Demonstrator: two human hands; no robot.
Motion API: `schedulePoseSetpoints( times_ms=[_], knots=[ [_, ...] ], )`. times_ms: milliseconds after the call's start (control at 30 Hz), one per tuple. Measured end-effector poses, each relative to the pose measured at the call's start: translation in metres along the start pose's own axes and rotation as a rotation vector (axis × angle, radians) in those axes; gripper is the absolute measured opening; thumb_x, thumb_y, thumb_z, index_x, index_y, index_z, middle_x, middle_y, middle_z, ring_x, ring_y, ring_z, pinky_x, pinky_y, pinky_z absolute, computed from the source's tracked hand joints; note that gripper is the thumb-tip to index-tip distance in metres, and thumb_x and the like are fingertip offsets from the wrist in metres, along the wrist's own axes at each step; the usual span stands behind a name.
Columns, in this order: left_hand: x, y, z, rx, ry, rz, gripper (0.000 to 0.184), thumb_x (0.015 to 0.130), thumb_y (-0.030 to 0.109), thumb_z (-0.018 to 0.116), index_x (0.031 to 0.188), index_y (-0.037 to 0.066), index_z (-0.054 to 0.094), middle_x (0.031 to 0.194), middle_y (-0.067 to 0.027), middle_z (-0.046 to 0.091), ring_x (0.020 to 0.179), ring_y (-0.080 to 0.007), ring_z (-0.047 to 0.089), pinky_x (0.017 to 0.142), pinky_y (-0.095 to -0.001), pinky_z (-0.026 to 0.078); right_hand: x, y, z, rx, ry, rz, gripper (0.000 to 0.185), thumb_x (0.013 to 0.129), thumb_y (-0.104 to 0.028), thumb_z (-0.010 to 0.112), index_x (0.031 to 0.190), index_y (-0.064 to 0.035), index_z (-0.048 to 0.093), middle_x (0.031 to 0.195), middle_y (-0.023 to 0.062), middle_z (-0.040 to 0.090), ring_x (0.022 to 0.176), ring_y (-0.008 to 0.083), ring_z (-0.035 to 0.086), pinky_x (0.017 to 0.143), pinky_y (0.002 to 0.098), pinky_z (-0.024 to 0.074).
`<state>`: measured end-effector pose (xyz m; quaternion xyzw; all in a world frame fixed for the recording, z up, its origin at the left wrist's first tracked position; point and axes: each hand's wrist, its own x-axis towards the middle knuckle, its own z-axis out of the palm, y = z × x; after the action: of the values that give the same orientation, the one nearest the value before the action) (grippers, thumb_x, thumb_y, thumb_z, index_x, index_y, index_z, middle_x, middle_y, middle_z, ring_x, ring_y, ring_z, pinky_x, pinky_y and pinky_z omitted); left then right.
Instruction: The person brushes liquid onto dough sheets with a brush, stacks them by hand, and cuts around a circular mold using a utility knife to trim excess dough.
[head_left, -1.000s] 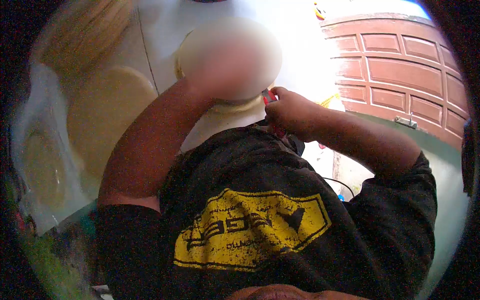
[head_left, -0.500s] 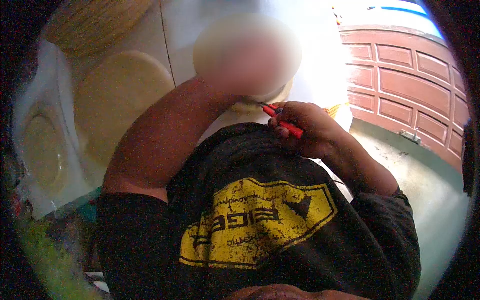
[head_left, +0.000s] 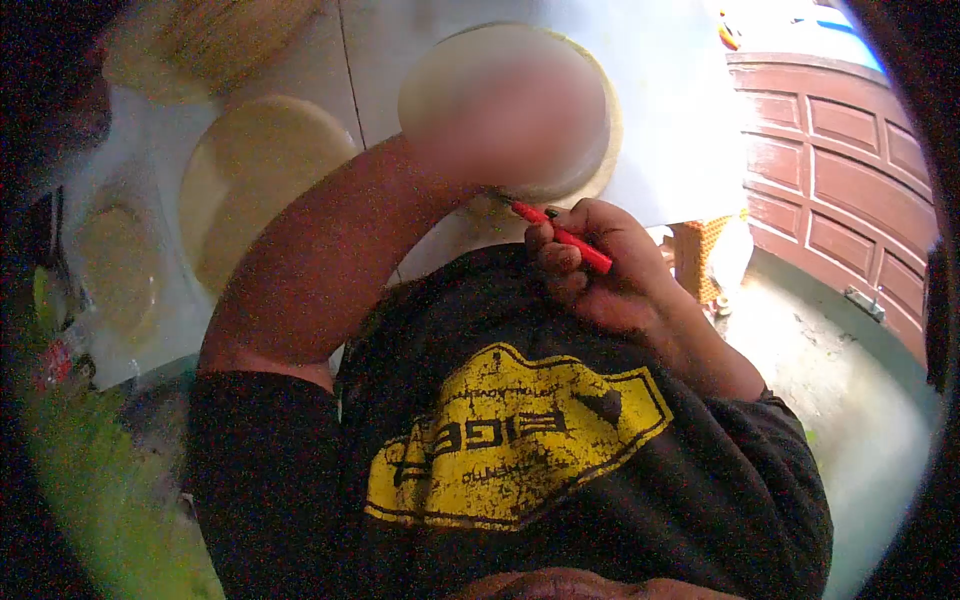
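Note:
My left hand is under a blurred patch, so its fingers and anything in them cannot be made out. It is over a round, pale, cream-rimmed object on a light surface. My right hand has its fingers wrapped round a red-handled tool. The tool's thin dark tip points up and left, close to the left wrist and the near edge of the round object. Whether the tip touches anything is unclear.
Another round cream piece lies left of the left forearm. Pale strands are at the upper left. Beyond the right arm are an orange-brown woven item and a brown panelled door.
The view has shifted, so the door and round objects appear farther right. My right hand has turned, showing more of the red handle, and the tool's tip has come nearer the left wrist.

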<state>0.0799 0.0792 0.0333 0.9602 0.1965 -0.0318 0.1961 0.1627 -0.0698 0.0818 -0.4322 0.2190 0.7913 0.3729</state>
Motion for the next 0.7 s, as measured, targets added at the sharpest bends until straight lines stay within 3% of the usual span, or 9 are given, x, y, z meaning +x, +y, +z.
schedulePoseSetpoints(
  times_ms=[167,267,367,433,467,533,600,633,700],
  knots=[
    [0.007,-0.003,0.005,-0.031,-0.01,0.004,0.035,0.065,0.025,0.08,0.095,0.008,0.071,0.103,-0.0157,0.065,0.102,-0.0351,0.06,0.089,-0.0458,0.051,0.01,0.005,-0.011,0.055,-0.098,-0.016,0.014,0.09,-0.015,0.047,0.093,-0.0026,0.053,0.07,0.0019,0.052,0.055,0.009,0.05,0.045,0.0216,0.0399],
    [0.01,-0.009,0.01,0.082,0.005,0.1,0.038,0.065,0.027,0.079,0.098,0.01,0.071,0.101,-0.015,0.065,0.099,-0.0363,0.061,0.09,-0.046,0.049,0.027,0.007,-0.02,0.092,-0.252,0.021,0.01,0.088,-0.015,0.051,0.089,-0.0052,0.054,0.072,0.004,0.058,0.057,0.0131,0.056,0.048,0.0255,0.0465],
    [-0.001,-0.01,-0.002,0.035,0.135,0.159,0.035,0.07,0.025,0.076,0.101,0.009,0.073,0.098,-0.0127,0.067,0.099,-0.0318,0.063,0.089,-0.0403,0.051,0.009,0.003,-0.025,0.135,-0.186,-0.011,0.02,0.089,-0.014,0.051,0.104,-0.0011,0.053,0.07,0.0046,0.054,0.056,0.013,0.053,0.046,0.0246,0.043],
    [0.003,-0.009,-0.01,0.022,0.083,0.143,0.036,0.069,0.022,0.077,0.103,0.01,0.073,0.1,-0.0124,0.067,0.099,-0.0317,0.062,0.09,-0.0405,0.05,-0.023,-0.017,-0.039,-0.138,-0.207,0.04,0.041,0.087,-0.014,0.053,0.127,-0.0039,0.048,0.074,0.0062,0.057,0.057,0.0138,0.055,0.045,0.0253,0.0443],
    [0.003,-0.01,-0.01,-0.014,0.029,0.092,0.037,0.069,0.02,0.078,0.104,0.012,0.072,0.102,-0.0122,0.067,0.099,-0.0317,0.062,0.092,-0.0406,0.049,-0.04,-0.03,-0.055,-0.32,-0.255,-0.054,0.061,0.085,-0.012,0.054,0.143,-0.0097,0.036,0.077,0.0068,0.058,0.057,0.0138,0.056,0.043,0.0259,0.045],
    [0.002,-0.012,-0.007,-0.09,0.01,0.062,0.039,0.069,0.018,0.078,0.107,0.014,0.072,0.104,-0.0117,0.067,0.101,-0.0315,0.061,0.093,-0.0412,0.048,-0.066,-0.067,-0.089,-0.768,-0.053,-0.309,0.071,0.077,-0.01,0.055,0.145,-0.0088,0.035,0.082,0.0069,0.058,0.062,0.0133,0.056,0.053,0.0238,0.0469],
    [0.002,-0.012,-0.008,-0.176,-0.012,0.017,0.042,0.068,0.016,0.079,0.11,0.015,0.071,0.107,-0.0112,0.067,0.103,-0.0312,0.061,0.095,-0.0417,0.048,-0.039,-0.095,-0.131,-1.074,0.299,-0.777,0.07,0.075,-0.007,0.054,0.143,-0.0082,0.04,0.086,0.0102,0.059,0.073,0.016,0.058,0.068,0.0281,0.048],
    [0.0,-0.01,-0.009,-0.122,0.002,0.044,0.044,0.068,0.015,0.079,0.111,0.016,0.071,0.109,-0.011,0.066,0.104,-0.0312,0.06,0.096,-0.0411,0.048,-0.035,-0.102,-0.125,-1.403,0.6,-1.079,0.057,0.078,-0.014,0.054,0.134,-0.0085,0.049,0.09,0.0178,0.062,0.079,0.0299,0.062,0.074,0.0435,0.0509],
    [-0.001,-0.008,-0.008,-0.052,0.02,0.068,0.046,0.068,0.015,0.08,0.113,0.016,0.07,0.111,-0.0108,0.066,0.106,-0.0311,0.06,0.096,-0.0405,0.048,-0.011,-0.122,-0.13,-1.59,0.79,-1.183,0.052,0.077,-0.014,0.056,0.128,-0.0065,0.052,0.091,0.0189,0.062,0.082,0.0332,0.062,0.077,0.0461,0.0498]
  ],
)
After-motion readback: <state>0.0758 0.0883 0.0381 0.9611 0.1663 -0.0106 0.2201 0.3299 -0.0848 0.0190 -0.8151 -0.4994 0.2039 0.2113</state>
